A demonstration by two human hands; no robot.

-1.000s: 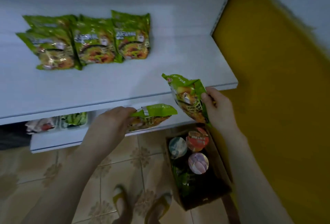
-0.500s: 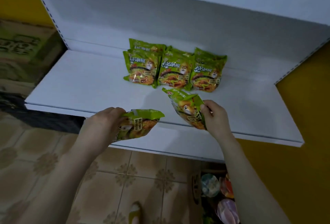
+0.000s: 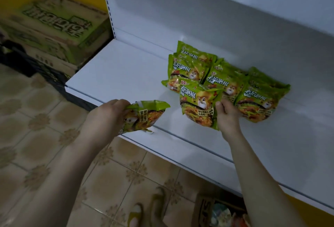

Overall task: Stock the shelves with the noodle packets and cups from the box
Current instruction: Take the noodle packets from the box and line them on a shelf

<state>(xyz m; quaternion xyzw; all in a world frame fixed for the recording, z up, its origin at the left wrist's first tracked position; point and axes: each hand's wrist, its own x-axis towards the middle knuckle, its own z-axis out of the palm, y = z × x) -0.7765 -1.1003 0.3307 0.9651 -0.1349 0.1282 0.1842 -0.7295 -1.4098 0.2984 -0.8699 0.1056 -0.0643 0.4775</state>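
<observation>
Noodle packet [image 3: 146,116] gripped in left hand [image 3: 106,118], fingers curled round its end, held off shelf [image 3: 115,74] edge, likely next in turn. Second packet [image 3: 197,107] pinched by right hand [image 3: 228,118], upright before stocked row [image 3: 256,98], probably starting front rank, label outward.

Light was dim and soft. The white metal shelf board [image 3: 117,74] showed brightest, with a grey shadow across the white back panel [image 3: 180,9] above. The printed cardboard boxes [image 3: 59,18] at the left edge were blurred. Print on the green plastic noodle packet [image 3: 197,103] in the right hand [image 3: 227,116] read sharp; the crumpled green packet [image 3: 144,116] in the left hand [image 3: 106,116] looked smeared.
</observation>
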